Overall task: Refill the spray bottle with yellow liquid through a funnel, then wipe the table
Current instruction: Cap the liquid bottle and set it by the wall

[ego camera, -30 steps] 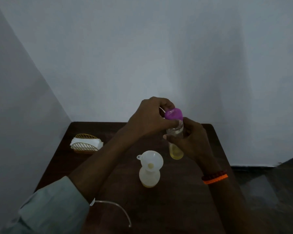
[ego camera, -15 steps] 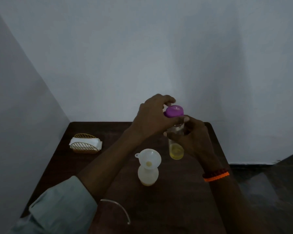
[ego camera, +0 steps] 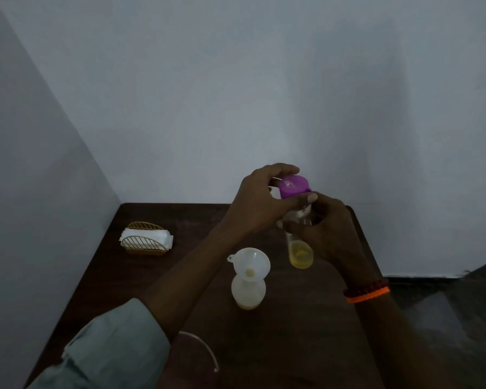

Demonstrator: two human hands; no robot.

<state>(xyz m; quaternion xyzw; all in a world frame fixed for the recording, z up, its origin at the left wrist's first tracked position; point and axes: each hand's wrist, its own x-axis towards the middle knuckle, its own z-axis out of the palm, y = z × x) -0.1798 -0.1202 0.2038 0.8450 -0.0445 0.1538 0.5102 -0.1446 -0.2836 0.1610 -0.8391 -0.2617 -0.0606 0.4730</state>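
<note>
A clear plastic bottle (ego camera: 300,249) with a glossy purple plastic cap (ego camera: 294,186), a translucent white plastic funnel (ego camera: 250,264) on a frosted plastic spray bottle (ego camera: 248,293), and white paper napkins (ego camera: 146,237) in a gold wire-metal holder (ego camera: 146,245) share a dark, matt wood-grain surface (ego camera: 292,346).

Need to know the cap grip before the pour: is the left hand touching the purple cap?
Touching. The head view shows the left hand curled round the purple cap, fingers over its far side and thumb against its lower edge, with no gap visible.
</note>
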